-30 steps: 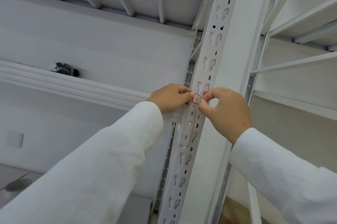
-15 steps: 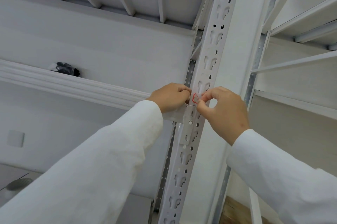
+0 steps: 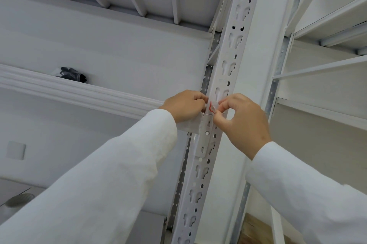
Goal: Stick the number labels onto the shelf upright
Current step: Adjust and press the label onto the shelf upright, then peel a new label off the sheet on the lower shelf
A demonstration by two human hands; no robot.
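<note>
**Label turned edge-on at the upright**

Since a second ago the number label (image 3: 212, 107) has tilted from lying flat toward me to standing nearly edge-on, its red border now a narrow sliver, while both hands have stayed at the same spot on the shelf upright (image 3: 226, 69).

I see my right hand (image 3: 243, 122) with thumb and forefinger pinched shut on the label's right edge, the other fingers curled loosely. My left hand (image 3: 183, 104) is curled closed against the left side of the upright, its fingertips meeting the label's left edge; whether they actually grip it I cannot tell.

The label sits against the slotted face of the upright, just above where the horizontal shelf beam (image 3: 79, 89) joins it. A dark bundle (image 3: 72, 74) lies on the shelf to the left, well apart from the hands.
</note>
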